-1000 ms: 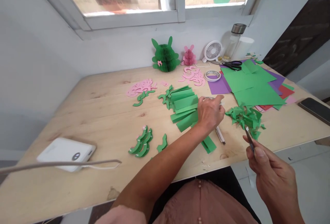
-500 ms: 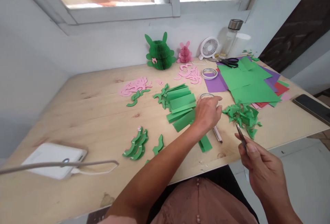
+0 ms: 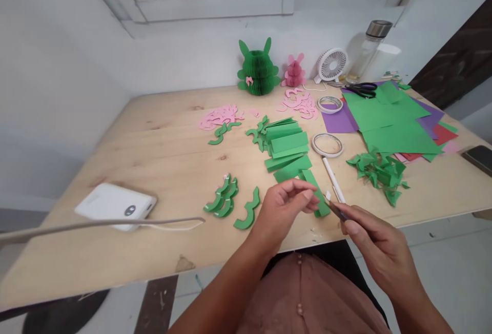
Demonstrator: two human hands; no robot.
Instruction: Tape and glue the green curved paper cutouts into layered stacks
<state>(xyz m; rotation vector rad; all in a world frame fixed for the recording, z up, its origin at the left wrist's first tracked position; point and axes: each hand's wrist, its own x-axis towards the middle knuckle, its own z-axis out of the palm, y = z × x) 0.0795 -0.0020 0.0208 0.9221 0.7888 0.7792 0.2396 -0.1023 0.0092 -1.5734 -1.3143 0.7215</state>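
Note:
My left hand [image 3: 286,207] hovers over the near edge of the wooden table [image 3: 161,154], its fingertips pinched together. My right hand [image 3: 371,242] grips a thin dark tool [image 3: 336,211] whose tip points at the left fingertips. A tiny white bit [image 3: 328,195] sits between the tip and those fingers; I cannot tell which hand holds it. Just beyond lie a folded green strip [image 3: 315,195], a white pen [image 3: 333,180], a tape roll [image 3: 327,145] and a pile of folded green strips [image 3: 286,149].
Green curved cutouts [image 3: 225,198] lie left of my hands, green scraps [image 3: 378,170] to the right. At the back stand paper rabbits [image 3: 258,67], a fan [image 3: 332,64], a bottle [image 3: 369,49], scissors [image 3: 363,88] and coloured sheets [image 3: 392,119]. A power bank [image 3: 115,206] is near left, a phone [image 3: 480,157] far right.
My left hand has left the tape roll and drawn back toward me. The right hand with the tool has moved in to meet it. The view has swung to the left.

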